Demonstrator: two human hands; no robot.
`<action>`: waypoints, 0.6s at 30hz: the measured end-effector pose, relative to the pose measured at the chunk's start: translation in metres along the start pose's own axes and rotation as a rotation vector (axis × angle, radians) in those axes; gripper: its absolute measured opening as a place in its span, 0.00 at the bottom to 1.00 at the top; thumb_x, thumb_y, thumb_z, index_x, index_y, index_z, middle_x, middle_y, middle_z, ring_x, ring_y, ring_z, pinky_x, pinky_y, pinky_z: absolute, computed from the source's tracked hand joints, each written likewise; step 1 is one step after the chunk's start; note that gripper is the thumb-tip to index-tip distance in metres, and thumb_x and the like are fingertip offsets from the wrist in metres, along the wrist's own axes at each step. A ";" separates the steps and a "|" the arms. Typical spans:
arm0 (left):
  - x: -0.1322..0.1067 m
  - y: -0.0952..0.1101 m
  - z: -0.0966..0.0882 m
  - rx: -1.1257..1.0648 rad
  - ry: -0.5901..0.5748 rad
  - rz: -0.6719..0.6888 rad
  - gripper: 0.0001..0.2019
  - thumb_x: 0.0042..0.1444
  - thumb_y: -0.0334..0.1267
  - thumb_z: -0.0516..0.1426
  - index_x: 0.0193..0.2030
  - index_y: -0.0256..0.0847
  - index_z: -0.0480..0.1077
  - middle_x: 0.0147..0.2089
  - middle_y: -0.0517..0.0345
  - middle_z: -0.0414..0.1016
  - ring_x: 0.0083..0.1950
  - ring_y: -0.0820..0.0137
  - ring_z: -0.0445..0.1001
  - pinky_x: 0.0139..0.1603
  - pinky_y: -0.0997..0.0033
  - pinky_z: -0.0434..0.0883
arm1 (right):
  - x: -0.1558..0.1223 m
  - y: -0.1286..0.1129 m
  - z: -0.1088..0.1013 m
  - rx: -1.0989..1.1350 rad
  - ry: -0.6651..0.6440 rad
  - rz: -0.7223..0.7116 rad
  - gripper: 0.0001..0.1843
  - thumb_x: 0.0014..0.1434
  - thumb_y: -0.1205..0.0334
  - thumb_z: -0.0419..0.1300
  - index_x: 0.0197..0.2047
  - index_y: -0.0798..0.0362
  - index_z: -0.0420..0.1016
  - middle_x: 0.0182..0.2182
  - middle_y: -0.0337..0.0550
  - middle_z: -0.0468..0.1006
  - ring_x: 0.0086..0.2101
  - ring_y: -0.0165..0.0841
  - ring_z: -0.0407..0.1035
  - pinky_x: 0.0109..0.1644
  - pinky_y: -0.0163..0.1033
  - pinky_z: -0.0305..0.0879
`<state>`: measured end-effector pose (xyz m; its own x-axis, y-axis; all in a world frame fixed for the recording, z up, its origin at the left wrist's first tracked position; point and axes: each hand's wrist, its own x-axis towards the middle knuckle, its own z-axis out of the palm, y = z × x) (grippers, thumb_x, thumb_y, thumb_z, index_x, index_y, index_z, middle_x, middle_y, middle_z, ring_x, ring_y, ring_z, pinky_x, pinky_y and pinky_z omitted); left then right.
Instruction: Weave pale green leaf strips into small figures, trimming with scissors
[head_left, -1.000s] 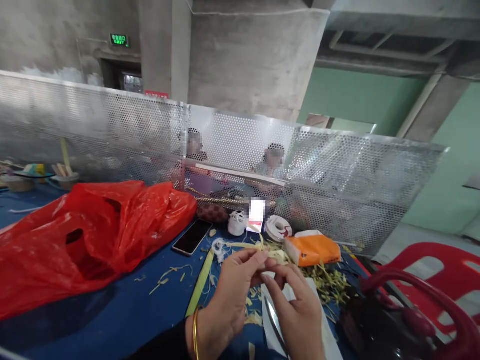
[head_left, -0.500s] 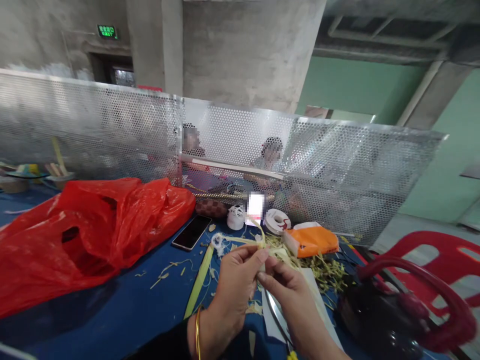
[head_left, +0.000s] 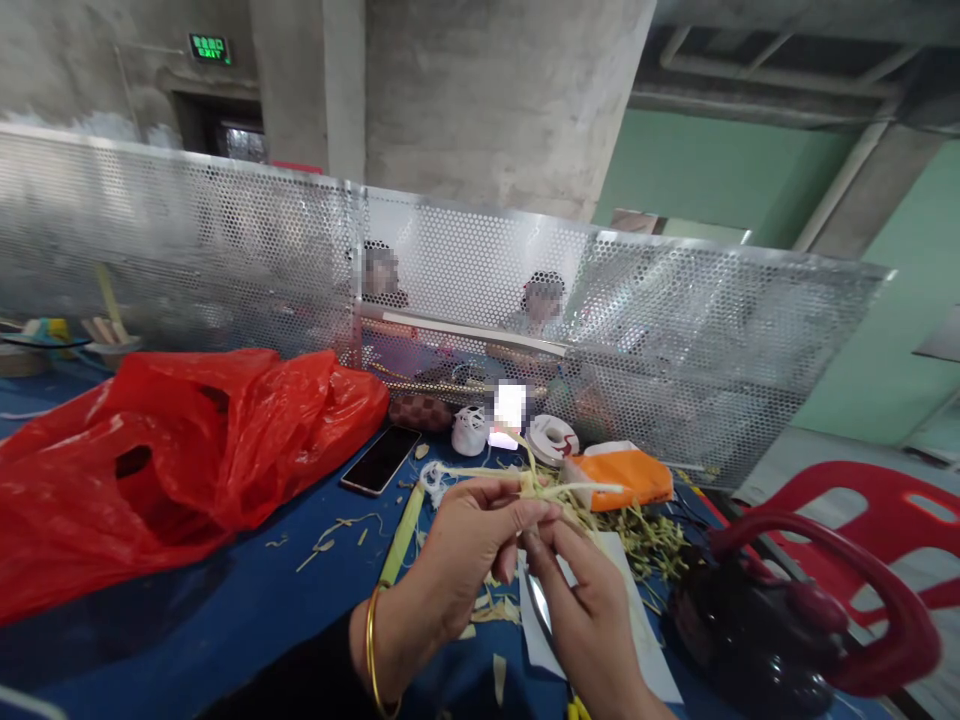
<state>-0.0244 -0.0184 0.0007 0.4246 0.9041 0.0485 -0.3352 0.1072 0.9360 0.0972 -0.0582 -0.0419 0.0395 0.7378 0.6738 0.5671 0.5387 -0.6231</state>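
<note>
My left hand (head_left: 463,545) and my right hand (head_left: 592,605) meet over the table, fingertips pinched close together. Between them is a small bundle of pale yellow-green plant strips (head_left: 531,484). One strip end curves up and away, another points right. Fingers cover the lower part of the bundle. Under my right hand lies a metal blade (head_left: 538,606) on a white paper sheet (head_left: 637,640). A long flat green leaf strip (head_left: 406,528) runs beside my left wrist, with tangled white thread (head_left: 432,482) at its far end.
A red plastic bag (head_left: 247,450) spreads over the left. Behind my hands stand a phone (head_left: 381,461), a white spool (head_left: 553,439) and an orange packet (head_left: 626,475). A dark kettle (head_left: 757,630) is at right, near dried stems (head_left: 645,540). A perforated metal screen (head_left: 465,270) separates two people.
My hands have shifted slightly and my right fingers have changed their grip. A pale strip end now sticks out to the right above my right hand. The view has moved a little.
</note>
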 end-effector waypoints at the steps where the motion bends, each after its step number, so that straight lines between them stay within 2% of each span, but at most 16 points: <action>1: -0.001 0.001 0.001 0.009 0.015 0.007 0.11 0.45 0.41 0.66 0.28 0.34 0.75 0.23 0.61 0.72 0.13 0.86 0.55 0.13 0.81 0.48 | 0.000 -0.001 -0.001 -0.005 -0.023 -0.009 0.13 0.63 0.63 0.53 0.27 0.52 0.70 0.30 0.43 0.76 0.32 0.34 0.70 0.37 0.35 0.64; 6: -0.004 0.008 0.004 0.037 0.048 0.058 0.10 0.47 0.41 0.64 0.26 0.35 0.75 0.24 0.59 0.73 0.14 0.85 0.54 0.14 0.80 0.47 | -0.003 -0.006 -0.004 -0.032 -0.098 -0.020 0.14 0.64 0.64 0.52 0.27 0.52 0.69 0.26 0.40 0.71 0.30 0.33 0.66 0.34 0.35 0.60; 8: -0.004 0.009 0.004 0.030 0.080 0.053 0.10 0.46 0.42 0.65 0.28 0.35 0.76 0.24 0.58 0.75 0.14 0.84 0.54 0.15 0.79 0.48 | -0.005 -0.008 -0.003 -0.023 -0.105 -0.015 0.13 0.64 0.64 0.52 0.27 0.51 0.68 0.25 0.40 0.70 0.29 0.33 0.65 0.33 0.36 0.59; 12: -0.002 0.008 0.003 -0.046 0.154 0.013 0.14 0.42 0.41 0.67 0.36 0.36 0.76 0.26 0.55 0.78 0.13 0.83 0.55 0.14 0.80 0.49 | -0.008 -0.014 0.002 0.027 -0.084 -0.015 0.12 0.64 0.64 0.52 0.28 0.51 0.68 0.26 0.40 0.70 0.30 0.33 0.65 0.34 0.37 0.57; 15: -0.001 0.007 0.001 -0.061 0.155 0.019 0.16 0.41 0.42 0.67 0.36 0.36 0.75 0.21 0.58 0.76 0.13 0.83 0.55 0.14 0.80 0.50 | -0.009 -0.017 0.005 0.064 -0.056 -0.016 0.12 0.63 0.63 0.53 0.27 0.51 0.69 0.26 0.39 0.71 0.29 0.33 0.64 0.34 0.37 0.56; 18: -0.001 0.008 0.000 -0.068 0.158 0.014 0.16 0.41 0.42 0.67 0.36 0.36 0.75 0.22 0.58 0.76 0.13 0.83 0.55 0.14 0.81 0.50 | -0.011 -0.018 0.007 0.078 -0.054 -0.017 0.12 0.63 0.63 0.54 0.27 0.51 0.69 0.25 0.39 0.70 0.29 0.33 0.64 0.33 0.37 0.56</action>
<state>-0.0272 -0.0188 0.0078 0.2841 0.9588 0.0014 -0.3987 0.1168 0.9096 0.0802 -0.0728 -0.0405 -0.0155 0.7479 0.6636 0.5014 0.5800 -0.6420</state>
